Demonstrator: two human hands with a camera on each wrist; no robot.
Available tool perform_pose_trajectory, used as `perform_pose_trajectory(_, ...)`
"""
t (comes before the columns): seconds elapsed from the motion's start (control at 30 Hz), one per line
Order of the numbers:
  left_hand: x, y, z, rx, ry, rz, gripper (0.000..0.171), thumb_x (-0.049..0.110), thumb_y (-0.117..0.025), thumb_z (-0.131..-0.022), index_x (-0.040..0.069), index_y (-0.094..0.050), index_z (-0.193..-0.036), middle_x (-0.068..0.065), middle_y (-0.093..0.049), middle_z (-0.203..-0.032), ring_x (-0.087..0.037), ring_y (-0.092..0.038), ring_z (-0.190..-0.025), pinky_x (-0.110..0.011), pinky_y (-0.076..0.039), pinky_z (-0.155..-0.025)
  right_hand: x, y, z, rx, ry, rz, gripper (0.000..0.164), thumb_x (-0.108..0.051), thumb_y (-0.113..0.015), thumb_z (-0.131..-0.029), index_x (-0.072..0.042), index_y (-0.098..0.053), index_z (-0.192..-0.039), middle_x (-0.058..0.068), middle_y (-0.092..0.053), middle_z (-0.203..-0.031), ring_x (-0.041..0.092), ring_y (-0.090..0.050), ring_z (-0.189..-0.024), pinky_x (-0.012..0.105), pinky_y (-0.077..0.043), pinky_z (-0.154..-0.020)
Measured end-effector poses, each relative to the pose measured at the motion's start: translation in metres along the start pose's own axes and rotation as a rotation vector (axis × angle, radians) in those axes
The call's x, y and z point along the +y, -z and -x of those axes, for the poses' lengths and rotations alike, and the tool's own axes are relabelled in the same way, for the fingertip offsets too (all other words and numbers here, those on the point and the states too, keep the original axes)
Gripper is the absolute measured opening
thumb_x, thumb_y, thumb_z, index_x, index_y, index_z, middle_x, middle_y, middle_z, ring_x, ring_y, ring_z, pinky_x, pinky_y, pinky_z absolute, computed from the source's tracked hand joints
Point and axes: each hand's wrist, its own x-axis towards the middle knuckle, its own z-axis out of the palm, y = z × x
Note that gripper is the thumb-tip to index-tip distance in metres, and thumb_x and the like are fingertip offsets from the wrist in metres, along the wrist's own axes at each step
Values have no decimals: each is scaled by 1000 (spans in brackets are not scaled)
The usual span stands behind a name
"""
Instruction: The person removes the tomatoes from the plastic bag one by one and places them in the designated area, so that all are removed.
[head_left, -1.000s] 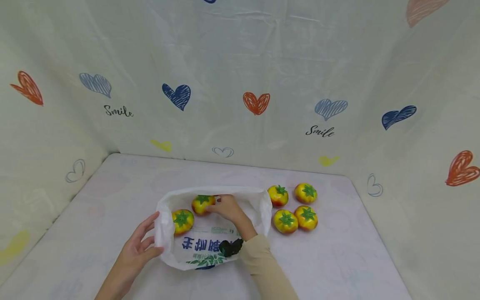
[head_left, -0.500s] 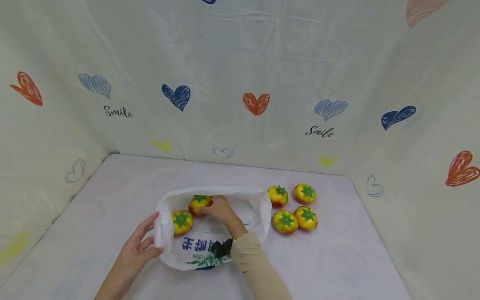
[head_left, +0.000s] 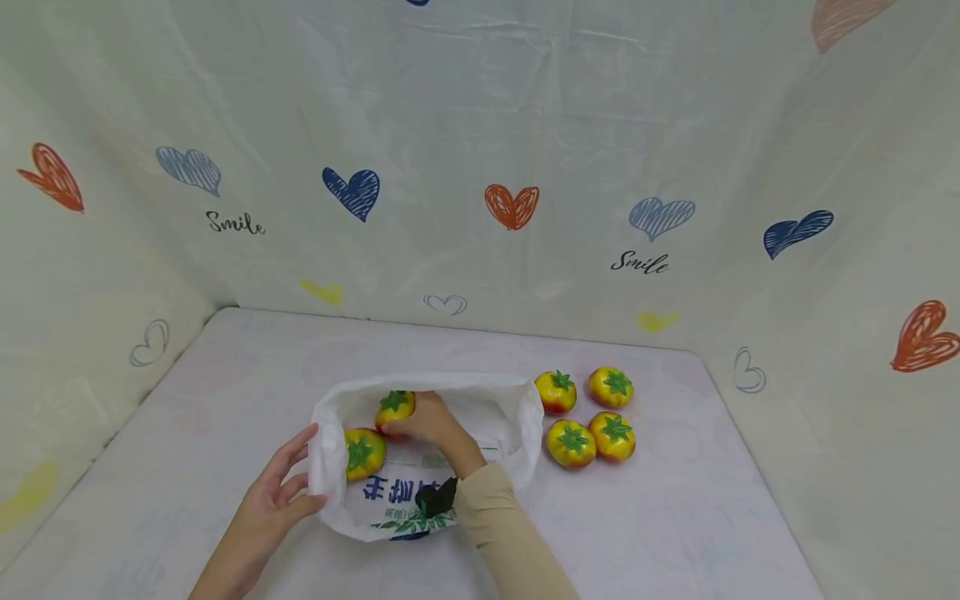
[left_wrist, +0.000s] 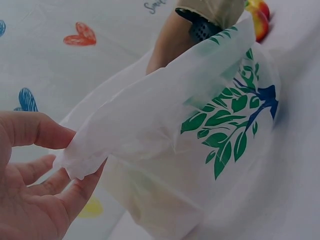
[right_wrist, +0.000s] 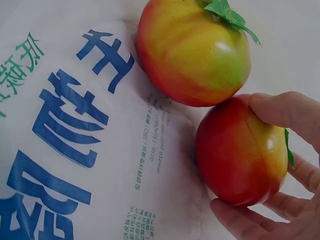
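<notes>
In the head view, a thin white plastic bag with blue and green print (head_left: 327, 467) gapes open in front of you. Inside its far left part, your right hand (head_left: 423, 417) holds a glossy, round yellow-and-red fruit with a green leafy cap (head_left: 393, 407). A second fruit of the same colours and shape (head_left: 363, 454) sits just beside it, partly hidden by the bag's left rim. Four matching yellow-and-red fruits (head_left: 572, 442) stand clustered outside, just right of the bag. Your left hand (head_left: 277, 492) is at the bag's left edge. You seem to be at the placing step; the next move calls for easing your right fingers off without rolling the fruit, with the bag's mouth held wide.

In the left wrist view, your left thumb and fingers pinch the bag's rim, closed down to the film between them. Your right forearm, in a tan sleeve (left_wrist: 230, 12), passes over the rim into the bag. A faint yellowish patch shows through the film; you can't tell which fruit it is.

In the right wrist view, your right thumb and fingers are spread only to the gripped fruit's breadth and curl round it. It's deep red turning yellow, smooth and shiny, and appears to touch its neighbour inside the bag.
</notes>
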Motion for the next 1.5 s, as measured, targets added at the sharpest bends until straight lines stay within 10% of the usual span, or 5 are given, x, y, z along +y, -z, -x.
perform_pose_trajectory(0.27,2,-1,0,3,4,-15,82,3,-60,-85,25,-15,-150,-17,-19,-147,-21,-54,-112,-33,-52,-90,2,6,0,-33,3,21,65,-24,-75,-71,-20,-47,-129,-1,-55,-118,13,-52,-99,31,-45,-94)
perform_pose_trajectory(0.6,1,0,2,-9,-44,-8,79,4,-60,-85,26,-18,-149,-16,-20,-147,0,-55,-98,-27,-53,-87,3,14,5,-43,-38,74,70,-25,-75,-70,-15,-44,-132,6,-54,-122,21,-53,-104,39,-46,-96)
perform_pose_trajectory(1.5,2,1,2,-6,-19,-12,80,4,-60,-85,27,-18,-149,-15,-21,-147,-11,-56,-105,-30,-52,-89,14,37,36,-178,-51,86,49,-20,-78,-72,-18,-54,-115,0,-57,-110,14,-53,-95,32,-49,-89)
